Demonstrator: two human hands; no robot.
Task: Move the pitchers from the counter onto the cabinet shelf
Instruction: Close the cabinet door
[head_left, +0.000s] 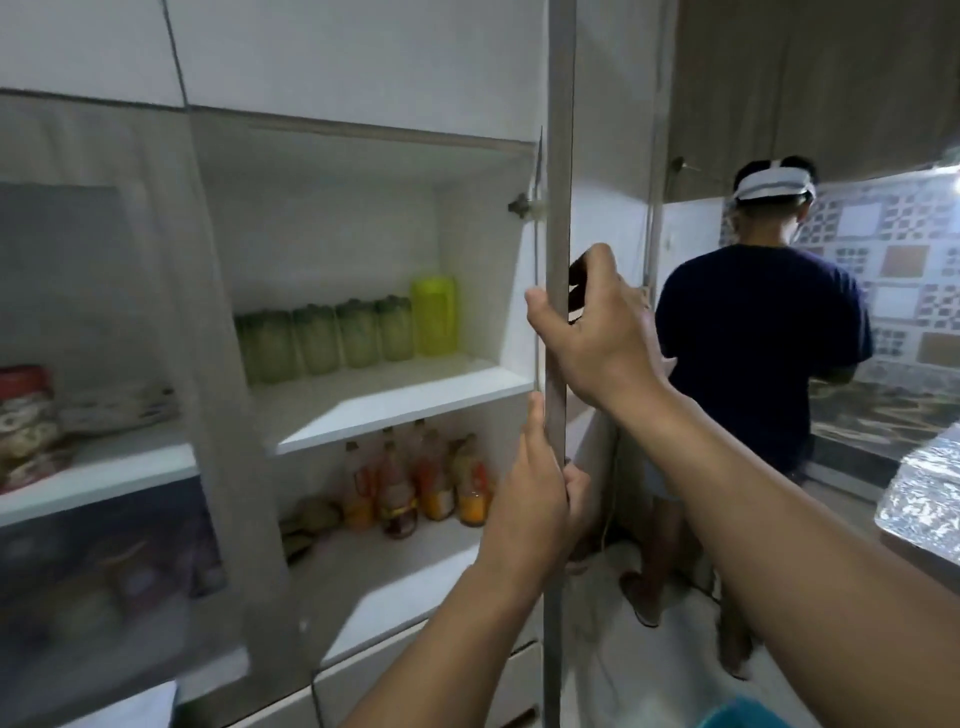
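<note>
A white cabinet stands before me with its door (558, 156) swung out edge-on. My right hand (597, 332) grips the door's edge at shelf height, near a dark handle (576, 288). My left hand (540, 478) holds the same edge lower down. On the upper shelf (395, 400) stand several green pitchers (317, 340) in a row and a taller yellow-green pitcher (435, 316) at the right end. The front half of that shelf is bare.
Several bottles of orange liquid (431, 483) stand on the shelf below. A second cabinet bay at the left holds packaged goods (26, 415). A person in a dark shirt (758, 353) stands at the right, back turned, by a counter (883, 421). A foil-covered surface (924, 493) lies at the far right.
</note>
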